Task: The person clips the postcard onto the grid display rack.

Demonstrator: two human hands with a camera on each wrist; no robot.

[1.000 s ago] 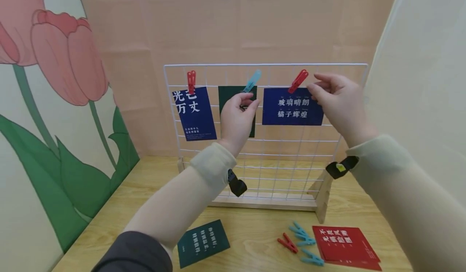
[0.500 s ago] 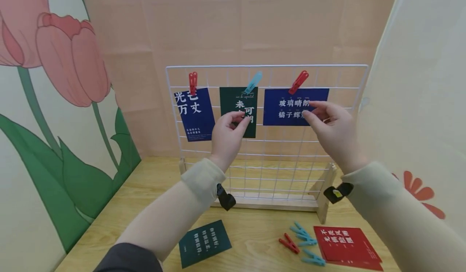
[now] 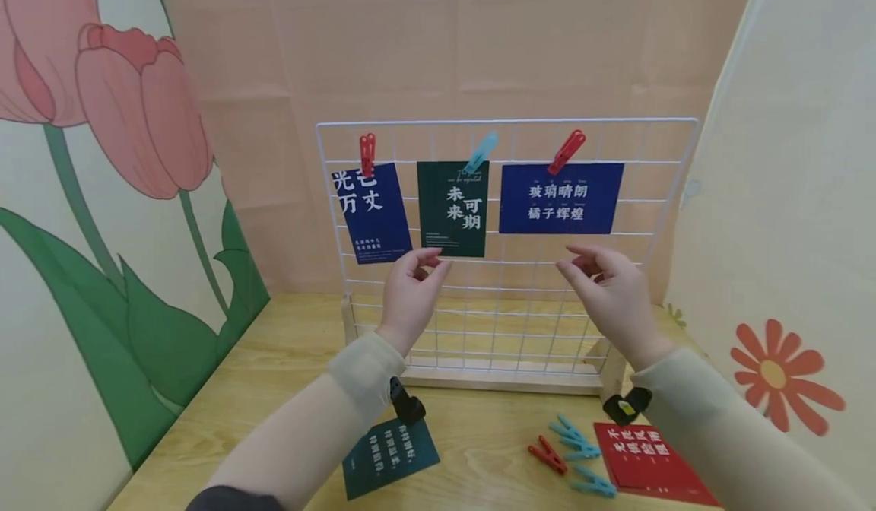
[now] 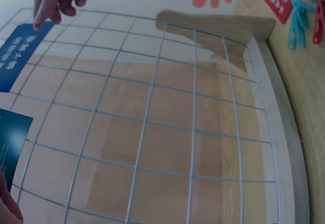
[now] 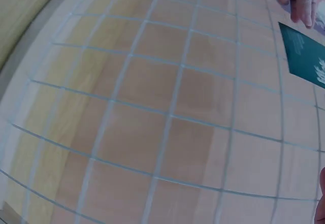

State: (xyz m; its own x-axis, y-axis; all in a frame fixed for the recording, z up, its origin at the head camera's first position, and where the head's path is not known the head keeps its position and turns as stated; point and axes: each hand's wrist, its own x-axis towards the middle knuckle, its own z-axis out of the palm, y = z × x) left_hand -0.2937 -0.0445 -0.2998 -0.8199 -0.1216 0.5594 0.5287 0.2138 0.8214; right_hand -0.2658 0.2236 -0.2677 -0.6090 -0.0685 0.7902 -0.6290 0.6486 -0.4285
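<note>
Three cards hang in a row on a white wire grid (image 3: 506,121). A blue card (image 3: 376,226) hangs tilted at left under a red clothespin (image 3: 367,155). The green card (image 3: 452,218) in the middle is held by a light-blue clothespin (image 3: 482,152), and a wide blue card (image 3: 557,222) at right by another red clothespin (image 3: 566,152). Below the green card is my left hand (image 3: 409,298), fingers loosely bent and holding nothing. My right hand (image 3: 611,298), likewise holding nothing, is below the wide card. In the left wrist view, only fingertips (image 4: 7,206) of the left hand show.
On the wooden table lie a dark green card (image 3: 390,458), partly behind my left wrist strap, and red cards (image 3: 650,465) partly behind my right sleeve. Between them are light-blue clothespins (image 3: 573,439) and a red clothespin (image 3: 547,456). A wooden base (image 3: 499,380) supports the grid.
Both hands have come down from the cards, my left from the green one and my right from the wide blue one. The green card's text is now uncovered. The hung cards stay in place.
</note>
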